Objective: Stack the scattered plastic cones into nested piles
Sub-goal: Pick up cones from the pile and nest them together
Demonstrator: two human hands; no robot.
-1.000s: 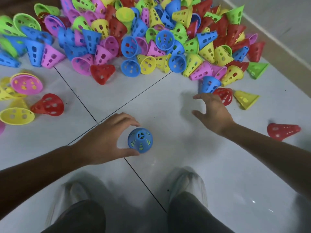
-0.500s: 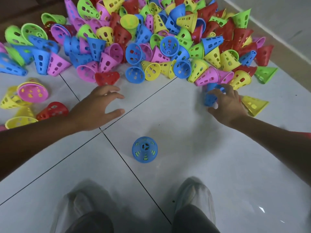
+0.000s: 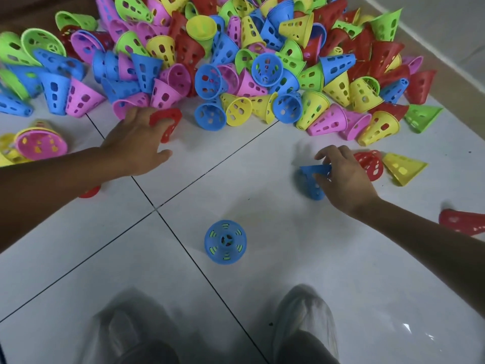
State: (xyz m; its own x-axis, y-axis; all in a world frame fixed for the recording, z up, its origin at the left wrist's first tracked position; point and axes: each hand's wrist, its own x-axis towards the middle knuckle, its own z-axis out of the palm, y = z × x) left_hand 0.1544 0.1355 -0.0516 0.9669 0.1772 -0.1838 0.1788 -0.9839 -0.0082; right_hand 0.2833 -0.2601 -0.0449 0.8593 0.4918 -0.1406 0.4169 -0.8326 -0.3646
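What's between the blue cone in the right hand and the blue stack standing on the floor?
Nothing visible. The right hand holds a blue cone, and only bare tile lies between it and the upright blue stack. The left hand, gripping a red cone, is off to the side.

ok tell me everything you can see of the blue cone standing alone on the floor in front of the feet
The blue perforated plastic cone stands upright, wide rim down, on the white tiled floor, seen almost from above. Its small flat top has a hub with spokes; slots ring the sloping wall, and green shows through them, suggesting a green cone nested inside. It sits just right of a dark grout line, apart from the pile. Neither hand touches it.
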